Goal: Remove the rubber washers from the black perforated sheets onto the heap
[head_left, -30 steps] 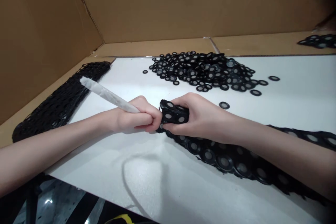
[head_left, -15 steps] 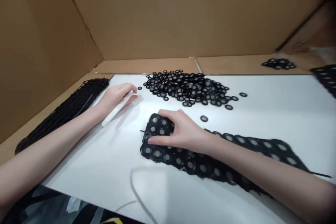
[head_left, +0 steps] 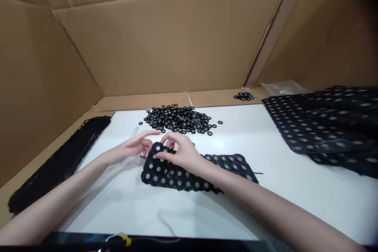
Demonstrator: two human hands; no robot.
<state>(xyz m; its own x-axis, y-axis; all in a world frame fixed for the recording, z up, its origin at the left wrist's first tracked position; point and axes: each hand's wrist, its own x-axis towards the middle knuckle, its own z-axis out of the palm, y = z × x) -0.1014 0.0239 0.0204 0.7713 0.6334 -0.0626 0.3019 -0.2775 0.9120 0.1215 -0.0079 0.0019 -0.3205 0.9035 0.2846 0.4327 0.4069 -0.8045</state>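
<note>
A black mesh strip dotted with pale discs (head_left: 189,183) lies across the white table. Its left end is raised, pinched between the thumb and fingers of my right hand (head_left: 183,153). My left hand (head_left: 137,146) is just left of that end, fingers apart, its index finger stretched toward the right hand; it holds nothing that I can make out. A white stick-like tool (head_left: 135,131) lies on the table behind my left hand. Behind both hands is a heap of black rings with pale centres (head_left: 177,119).
A black net bundle (head_left: 62,161) lies along the left side. A large dotted black mesh (head_left: 321,122) covers the right side, with a clear plastic bag (head_left: 285,87) behind it. A small ring pile (head_left: 244,96) sits on the cardboard ledge. Cardboard walls surround the table.
My left hand has let go of the white tool and moved right, beside the strip's end. My right hand still grips the strip, its end now lifted. The view has tilted up and turned right.
</note>
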